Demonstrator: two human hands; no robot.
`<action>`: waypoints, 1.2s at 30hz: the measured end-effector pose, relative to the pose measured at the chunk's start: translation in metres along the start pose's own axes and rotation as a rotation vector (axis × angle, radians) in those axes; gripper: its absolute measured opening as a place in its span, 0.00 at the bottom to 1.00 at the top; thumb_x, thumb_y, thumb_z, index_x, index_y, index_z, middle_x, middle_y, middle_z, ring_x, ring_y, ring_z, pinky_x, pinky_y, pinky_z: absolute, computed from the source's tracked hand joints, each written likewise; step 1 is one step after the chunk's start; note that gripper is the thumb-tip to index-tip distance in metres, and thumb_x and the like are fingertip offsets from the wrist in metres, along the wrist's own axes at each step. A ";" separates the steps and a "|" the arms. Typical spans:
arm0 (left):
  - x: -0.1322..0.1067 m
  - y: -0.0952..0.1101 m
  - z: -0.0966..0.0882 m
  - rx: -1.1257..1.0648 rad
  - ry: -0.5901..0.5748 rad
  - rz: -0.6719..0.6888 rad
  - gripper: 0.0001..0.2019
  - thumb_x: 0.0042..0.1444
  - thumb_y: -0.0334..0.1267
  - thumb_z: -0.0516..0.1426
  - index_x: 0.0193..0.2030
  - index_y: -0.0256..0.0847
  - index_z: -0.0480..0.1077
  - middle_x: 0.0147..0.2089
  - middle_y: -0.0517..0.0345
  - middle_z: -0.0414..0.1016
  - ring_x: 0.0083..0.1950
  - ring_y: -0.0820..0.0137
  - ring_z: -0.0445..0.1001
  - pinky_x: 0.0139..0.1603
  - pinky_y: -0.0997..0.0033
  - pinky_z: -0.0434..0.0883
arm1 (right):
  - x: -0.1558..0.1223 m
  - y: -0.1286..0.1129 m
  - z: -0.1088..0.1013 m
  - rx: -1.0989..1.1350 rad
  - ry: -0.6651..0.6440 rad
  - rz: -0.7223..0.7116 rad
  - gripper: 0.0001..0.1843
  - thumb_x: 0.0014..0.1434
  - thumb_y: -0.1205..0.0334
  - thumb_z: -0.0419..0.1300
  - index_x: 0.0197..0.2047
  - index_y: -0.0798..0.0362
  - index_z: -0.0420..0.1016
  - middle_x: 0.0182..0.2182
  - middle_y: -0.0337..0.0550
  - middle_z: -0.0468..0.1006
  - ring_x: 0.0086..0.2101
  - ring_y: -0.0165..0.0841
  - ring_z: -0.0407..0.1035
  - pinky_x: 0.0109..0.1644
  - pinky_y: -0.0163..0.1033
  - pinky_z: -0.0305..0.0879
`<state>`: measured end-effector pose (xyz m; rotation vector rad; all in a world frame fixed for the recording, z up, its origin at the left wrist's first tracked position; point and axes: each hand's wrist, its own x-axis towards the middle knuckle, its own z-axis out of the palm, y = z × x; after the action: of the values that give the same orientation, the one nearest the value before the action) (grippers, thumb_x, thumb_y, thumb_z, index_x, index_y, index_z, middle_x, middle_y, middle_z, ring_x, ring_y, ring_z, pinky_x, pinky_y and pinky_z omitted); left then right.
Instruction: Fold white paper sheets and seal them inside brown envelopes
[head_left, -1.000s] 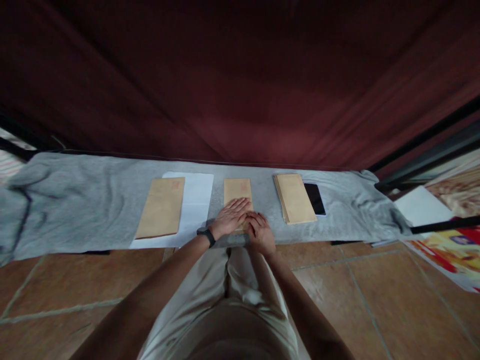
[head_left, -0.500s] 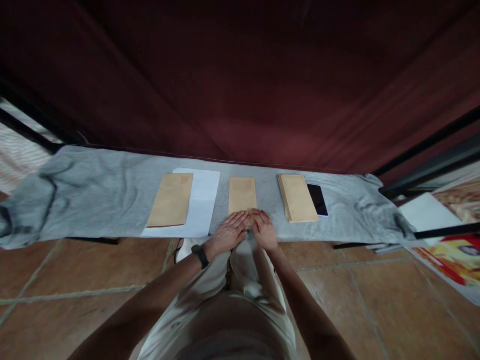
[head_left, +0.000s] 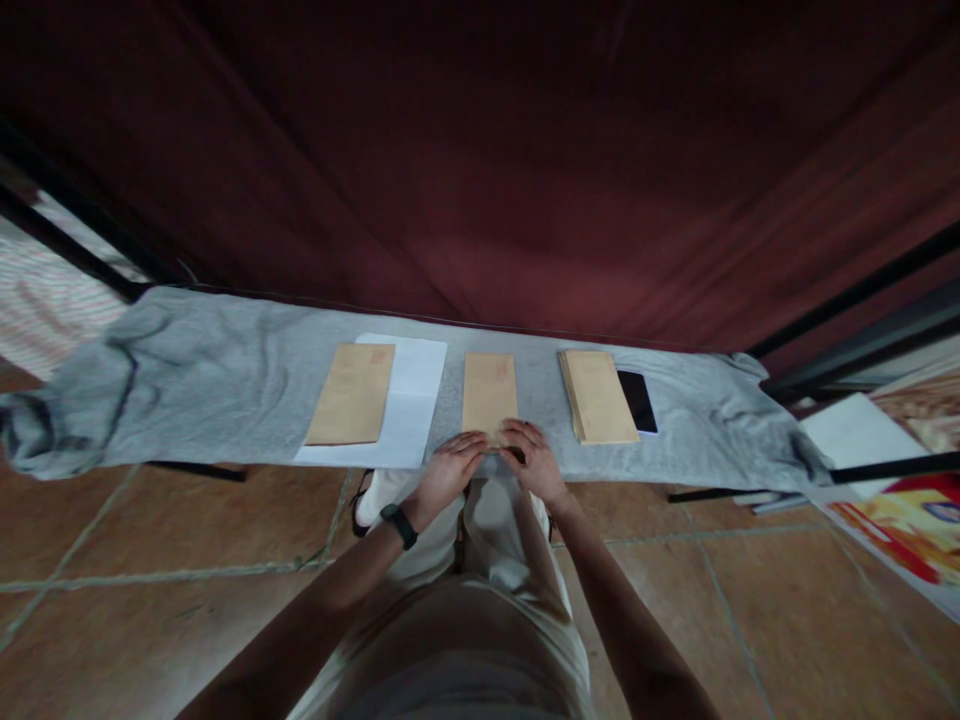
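Observation:
A brown paper envelope [head_left: 489, 388] lies flat on the grey cloth straight in front of me, with a faint reddish mark near its far right corner. At its near end, my left hand [head_left: 452, 468] has its fingers bent over the edge, thumb beneath. From the other side, my right hand [head_left: 534, 460] grips the same edge with curled fingers. The fingertips almost meet and cover part of the near end. To the left, another brown envelope [head_left: 351, 394] rests partly on white paper [head_left: 409, 400]. On the right sits a stack of brown envelopes [head_left: 600, 397].
A dark phone [head_left: 637, 402] lies partly under the right stack. The grey cloth [head_left: 225, 390] covers a narrow bench-like surface. Dark red fabric [head_left: 480, 200] hangs behind it. Black bars [head_left: 862, 290] stand at the sides, and a red-yellow printed sheet [head_left: 911, 525] lies at lower right.
My hands were lying flatter over the envelope's near end; now the fingers are curled around its edge. The whole view has shifted slightly.

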<state>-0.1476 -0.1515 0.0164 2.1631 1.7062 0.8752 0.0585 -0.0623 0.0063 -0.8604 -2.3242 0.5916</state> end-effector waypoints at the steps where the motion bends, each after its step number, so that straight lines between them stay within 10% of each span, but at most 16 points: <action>1: 0.001 0.001 0.000 -0.004 0.006 -0.009 0.14 0.69 0.36 0.50 0.54 0.42 0.75 0.58 0.52 0.78 0.62 0.65 0.73 0.65 0.56 0.71 | 0.000 0.000 -0.001 0.002 -0.001 0.002 0.16 0.65 0.59 0.62 0.55 0.49 0.76 0.59 0.49 0.76 0.60 0.40 0.68 0.69 0.54 0.60; 36: -0.004 -0.001 -0.002 0.062 0.105 -0.128 0.10 0.70 0.37 0.47 0.47 0.42 0.70 0.49 0.51 0.74 0.53 0.61 0.71 0.56 0.56 0.73 | -0.003 -0.005 0.003 0.023 0.039 0.104 0.07 0.68 0.62 0.57 0.41 0.47 0.77 0.51 0.44 0.81 0.53 0.39 0.71 0.61 0.51 0.65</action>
<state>-0.1499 -0.1558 0.0163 2.0525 1.9226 0.9282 0.0565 -0.0687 0.0060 -0.9779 -2.2445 0.6383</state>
